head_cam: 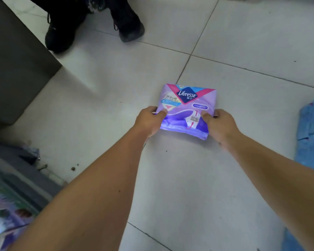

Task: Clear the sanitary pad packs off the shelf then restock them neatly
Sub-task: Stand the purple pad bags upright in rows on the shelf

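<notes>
Purple Libresse sanitary pad pack (187, 109) sits low over the white tiled floor (243, 51), mid-frame, label facing up; can't tell if its near edge touches the tile. Both hands hold it by the near corners. Left hand (149, 122) grip: thumb on top of the left corner, fingers curled under. Right hand (219, 124) grip: thumb on top of the right corner, fingers wrapped around the edge. Both forearms bare, stretched forward. Blue pad packs (312, 134) stacked on the floor at the right edge, well apart from the held pack. Dark cabinet side (16, 69) at left. Blurred packs on a low shelf (11, 211) at bottom left. Another person's black boots (130, 24) stand at top.
</notes>
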### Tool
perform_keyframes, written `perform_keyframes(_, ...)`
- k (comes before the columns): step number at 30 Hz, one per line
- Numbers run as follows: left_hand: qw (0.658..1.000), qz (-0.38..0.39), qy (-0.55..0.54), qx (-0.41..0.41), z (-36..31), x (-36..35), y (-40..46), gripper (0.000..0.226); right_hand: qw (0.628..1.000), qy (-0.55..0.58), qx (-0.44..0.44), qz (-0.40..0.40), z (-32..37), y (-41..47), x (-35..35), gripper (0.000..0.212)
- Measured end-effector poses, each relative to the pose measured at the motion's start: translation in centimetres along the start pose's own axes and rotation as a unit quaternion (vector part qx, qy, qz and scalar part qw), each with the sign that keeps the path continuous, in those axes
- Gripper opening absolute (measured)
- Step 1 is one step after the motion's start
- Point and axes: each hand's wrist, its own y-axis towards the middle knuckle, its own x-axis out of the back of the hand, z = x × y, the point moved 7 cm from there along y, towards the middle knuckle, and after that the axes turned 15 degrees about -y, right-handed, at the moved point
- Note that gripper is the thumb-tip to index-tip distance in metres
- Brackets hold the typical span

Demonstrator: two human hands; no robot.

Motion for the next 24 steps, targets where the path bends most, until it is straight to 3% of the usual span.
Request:
perform_keyframes(4,0.997,-0.012,-0.074,0.032,1.0,0.4,-3.8,0.038,0.999,0.016,0.029,0.008,-0.7,-3.0,1.9,0.02)
perform_keyframes(11,0.987,0.012,-0.158,0.024,-3.6,2.9,-17.9,0.048,0.983,0.062,0.054,0.165,1.0,-14.4,8.3,0.024)
perform_keyframes(13,0.988,0.031,-0.154,0.007,-6.1,4.0,-24.0,0.034,0.978,0.031,0.078,0.192,2.5,-19.4,11.7,0.024)
perform_keyframes(21,0.979,-0.008,-0.17,-0.109,-16.1,11.4,-47.2,0.008,0.958,0.009,0.26,0.122,11.8,-40.7,22.6,0.019)
perform_keyframes(24,0.973,-0.045,-0.16,-0.159,-18.3,14.7,-54.2,0.01,0.949,0.023,0.301,0.096,13.5,-47.7,25.0,0.034)
